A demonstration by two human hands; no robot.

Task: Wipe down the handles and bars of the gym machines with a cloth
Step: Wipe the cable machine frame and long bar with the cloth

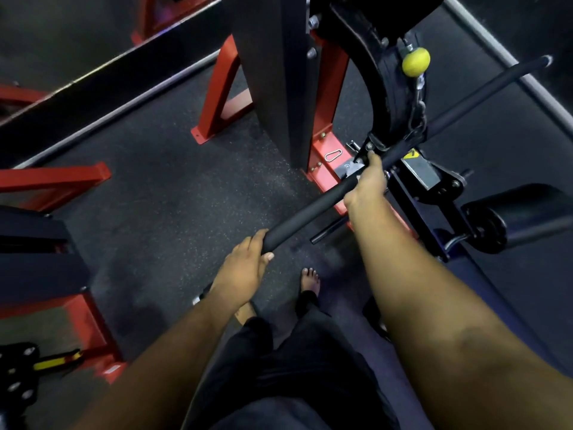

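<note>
A dark speckled rubber floor (pixel 173 181) fills the frame, crossed by the red steel frame (pixel 328 97) of a cable machine that rises through the upper centre. A long black pull-down bar (pixel 310 209) runs diagonally from the lower centre to the upper right of the frame, hanging by a chain (pixel 417 110) below a yellow ball stopper (pixel 415 61). A padded roller (pixel 524 212) sits at the right edge. The person's right hand (pixel 367 184) wraps round the bar just beside its central bracket, fingers curled over the top. The left hand (pixel 245 262) grips the padded end of the same bar, lower and nearer the camera, thumb beneath it. The two hands are well apart along the bar. No cloth shows in either hand. A bare foot (pixel 310 280) stands on the floor just below the bar's near end.
</note>
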